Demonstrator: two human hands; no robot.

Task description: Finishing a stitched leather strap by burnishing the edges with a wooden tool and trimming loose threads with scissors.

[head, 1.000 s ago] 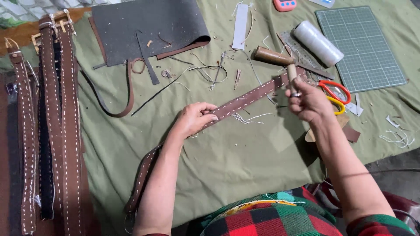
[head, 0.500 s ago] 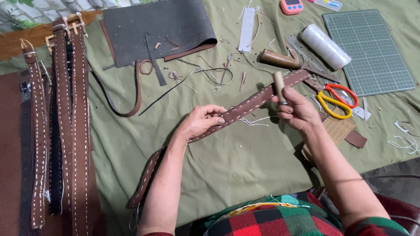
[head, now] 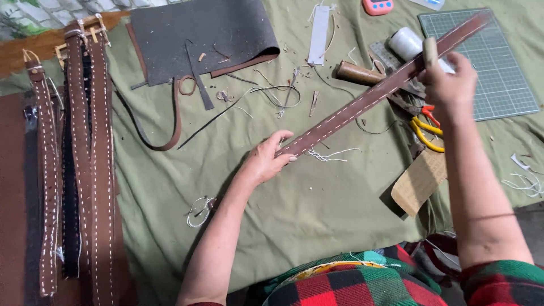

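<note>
Two bare hands stretch a long brown leather strap with a line of white stitching slantwise over a table draped in green cloth. The left hand pinches the strap's lower end, fingers closed around it just above the cloth, while the right hand is raised near the strap's upper end, fingers wrapped around a small pale wooden tool that stands against the leather. The strap's far tip reaches over a green cutting mat at the top right. Beneath the strap lie a wooden-handled tool, a white spool of thread and yellow-and-orange scissors, with a scrap of cardboard nearer the person. A dark grey sheet of leather lies at the top, thread ends and trimmings scattered beside it. Several finished stitched belts lie side by side along the left edge.
</note>
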